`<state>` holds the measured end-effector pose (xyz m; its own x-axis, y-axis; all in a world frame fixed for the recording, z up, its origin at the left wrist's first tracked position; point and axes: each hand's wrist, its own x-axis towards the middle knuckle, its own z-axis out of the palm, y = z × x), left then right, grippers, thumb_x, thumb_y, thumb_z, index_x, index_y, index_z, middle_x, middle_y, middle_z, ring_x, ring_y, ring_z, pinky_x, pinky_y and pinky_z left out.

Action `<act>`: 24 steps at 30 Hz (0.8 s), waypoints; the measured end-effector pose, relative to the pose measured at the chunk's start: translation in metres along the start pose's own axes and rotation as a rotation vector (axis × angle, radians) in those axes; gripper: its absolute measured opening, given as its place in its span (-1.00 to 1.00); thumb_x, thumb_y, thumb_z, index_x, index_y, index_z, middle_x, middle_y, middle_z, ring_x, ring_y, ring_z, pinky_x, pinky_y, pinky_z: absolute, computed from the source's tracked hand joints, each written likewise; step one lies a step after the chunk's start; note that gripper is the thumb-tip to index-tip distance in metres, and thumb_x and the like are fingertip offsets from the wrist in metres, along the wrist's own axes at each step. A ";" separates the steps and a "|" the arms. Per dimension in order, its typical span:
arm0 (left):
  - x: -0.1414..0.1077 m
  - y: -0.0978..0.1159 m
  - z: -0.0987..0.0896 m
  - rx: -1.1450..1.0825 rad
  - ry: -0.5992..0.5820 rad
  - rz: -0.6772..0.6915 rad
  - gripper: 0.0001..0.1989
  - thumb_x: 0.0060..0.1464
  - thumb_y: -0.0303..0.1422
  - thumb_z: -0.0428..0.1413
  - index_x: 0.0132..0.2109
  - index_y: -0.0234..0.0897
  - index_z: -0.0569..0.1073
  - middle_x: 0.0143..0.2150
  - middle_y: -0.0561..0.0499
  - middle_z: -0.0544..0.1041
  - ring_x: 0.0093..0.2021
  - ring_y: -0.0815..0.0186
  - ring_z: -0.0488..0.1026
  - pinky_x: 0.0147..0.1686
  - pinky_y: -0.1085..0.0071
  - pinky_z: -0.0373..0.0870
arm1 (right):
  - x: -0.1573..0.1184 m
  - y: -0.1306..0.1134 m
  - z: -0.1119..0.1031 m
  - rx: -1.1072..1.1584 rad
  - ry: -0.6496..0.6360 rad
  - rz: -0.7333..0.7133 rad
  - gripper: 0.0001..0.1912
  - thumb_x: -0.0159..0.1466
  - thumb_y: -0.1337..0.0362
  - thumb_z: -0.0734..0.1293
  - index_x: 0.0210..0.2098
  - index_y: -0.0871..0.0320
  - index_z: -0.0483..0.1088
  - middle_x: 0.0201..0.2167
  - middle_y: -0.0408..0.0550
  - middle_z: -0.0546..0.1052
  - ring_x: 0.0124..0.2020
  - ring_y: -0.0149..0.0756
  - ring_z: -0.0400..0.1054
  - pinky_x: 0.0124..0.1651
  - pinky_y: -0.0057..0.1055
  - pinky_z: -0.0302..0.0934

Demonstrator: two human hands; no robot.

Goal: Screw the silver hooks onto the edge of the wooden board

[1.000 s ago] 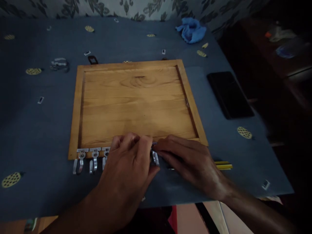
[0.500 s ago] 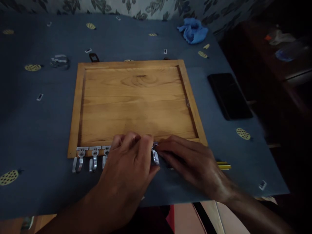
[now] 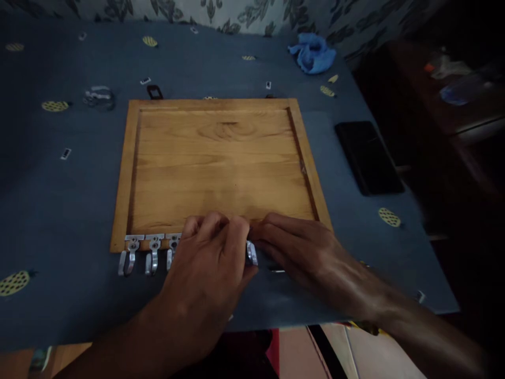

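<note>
I have the left hand point(image 3: 205, 268) curled over the lower rail of the wooden framed panel point(image 3: 221, 158), which lies flat on the blue tablecloth point(image 3: 87, 210). The right hand point(image 3: 303, 242) meets it there, its fingers bunched narrowly at the top of a silver coat hook point(image 3: 251, 253) that shows between the two hands. I cannot tell whether those fingertips pinch the hook's plate or something smaller, nor how firmly the left hand grips.

I judge the step to be seating this hook on the rail. To do it well, I would press its plate flat with the left hand, line its top edge up with the row of hooks point(image 3: 128, 258) at the rail's left end, and leave the right fingertips free for fine work.

The left hand hides the middle of the row and partly covers the third hook. A thin metal shaft point(image 3: 277, 270) runs out of sight beneath the right hand. The silver pieces point(image 3: 99, 97) at far left are too blurred to count.
</note>
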<state>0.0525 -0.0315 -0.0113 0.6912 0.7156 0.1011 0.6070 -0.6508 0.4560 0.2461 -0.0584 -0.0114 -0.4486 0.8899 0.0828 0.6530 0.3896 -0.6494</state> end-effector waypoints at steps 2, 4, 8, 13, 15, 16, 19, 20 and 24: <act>0.000 -0.001 0.000 -0.004 0.009 0.006 -0.57 0.02 -0.45 0.28 -0.11 -0.17 0.18 -0.23 0.05 0.49 -0.17 0.15 0.37 -0.20 0.23 0.28 | 0.005 -0.002 -0.006 0.010 -0.039 -0.015 -0.73 0.39 0.46 0.17 -0.18 0.08 0.47 -0.27 -0.08 0.56 -0.26 -0.30 0.51 -0.30 -0.45 0.37; 0.000 -0.001 0.000 -0.007 0.014 0.006 -0.58 0.02 -0.46 0.27 -0.12 -0.16 0.17 -0.23 0.05 0.48 -0.17 0.16 0.36 -0.20 0.23 0.28 | 0.009 -0.004 -0.012 0.013 -0.091 -0.020 -0.71 0.37 0.48 0.18 -0.21 0.05 0.48 -0.31 -0.11 0.55 -0.28 -0.30 0.50 -0.33 -0.45 0.34; -0.001 0.000 -0.001 -0.015 0.007 0.001 -0.60 0.04 -0.44 0.26 -0.14 -0.15 0.17 -0.23 0.05 0.45 -0.19 0.16 0.34 -0.22 0.24 0.27 | 0.015 -0.004 -0.015 0.016 -0.194 -0.010 -0.71 0.36 0.51 0.17 -0.23 0.07 0.45 -0.32 -0.11 0.52 -0.27 -0.32 0.48 -0.35 -0.46 0.31; -0.002 0.001 -0.001 -0.025 0.013 -0.013 -0.60 0.03 -0.45 0.27 -0.14 -0.16 0.18 -0.25 0.06 0.44 -0.21 0.17 0.33 -0.24 0.25 0.27 | 0.014 0.002 -0.011 0.010 -0.179 -0.030 -0.73 0.37 0.46 0.20 -0.06 0.06 0.43 -0.18 -0.09 0.56 -0.25 -0.33 0.49 -0.28 -0.44 0.34; -0.002 0.000 -0.002 -0.032 0.009 -0.011 -0.61 0.04 -0.45 0.26 -0.14 -0.16 0.18 -0.25 0.06 0.45 -0.20 0.17 0.33 -0.23 0.25 0.27 | 0.012 0.003 -0.009 0.049 -0.126 -0.037 -0.72 0.38 0.44 0.20 -0.04 0.02 0.43 -0.22 -0.12 0.57 -0.26 -0.34 0.49 -0.27 -0.45 0.35; -0.002 0.000 -0.002 -0.034 0.005 -0.011 -0.62 0.06 -0.45 0.25 -0.14 -0.16 0.19 -0.24 0.06 0.45 -0.20 0.17 0.34 -0.23 0.25 0.27 | 0.011 0.004 -0.008 0.072 -0.091 -0.033 -0.73 0.39 0.43 0.20 -0.05 0.01 0.44 -0.24 -0.13 0.57 -0.27 -0.35 0.50 -0.27 -0.45 0.35; -0.003 -0.001 -0.002 -0.036 0.002 -0.003 -0.63 0.10 -0.41 0.24 -0.09 -0.16 0.20 -0.21 0.05 0.47 -0.17 0.17 0.34 -0.20 0.24 0.29 | 0.006 0.005 -0.007 0.099 0.005 -0.002 -0.80 0.41 0.37 0.22 -0.11 0.01 0.45 -0.29 -0.14 0.56 -0.29 -0.33 0.50 -0.28 -0.42 0.35; -0.003 -0.001 -0.002 -0.034 0.003 -0.001 -0.63 0.11 -0.41 0.24 -0.06 -0.17 0.20 -0.20 0.04 0.47 -0.16 0.17 0.34 -0.19 0.24 0.29 | 0.004 0.005 -0.006 0.097 0.021 0.014 -0.82 0.41 0.36 0.23 -0.12 0.01 0.45 -0.31 -0.14 0.56 -0.31 -0.32 0.50 -0.28 -0.41 0.36; -0.002 0.000 -0.001 -0.018 0.006 0.005 -0.58 0.09 -0.42 0.25 -0.01 -0.19 0.20 -0.17 0.02 0.48 -0.14 0.16 0.34 -0.18 0.24 0.31 | 0.000 0.007 -0.004 0.107 0.032 0.040 -0.83 0.41 0.33 0.24 -0.12 0.01 0.46 -0.30 -0.12 0.57 -0.31 -0.28 0.51 -0.28 -0.36 0.38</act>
<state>0.0502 -0.0326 -0.0106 0.6919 0.7138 0.1086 0.5965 -0.6498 0.4711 0.2533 -0.0547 -0.0128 -0.4029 0.9119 0.0782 0.6003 0.3278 -0.7295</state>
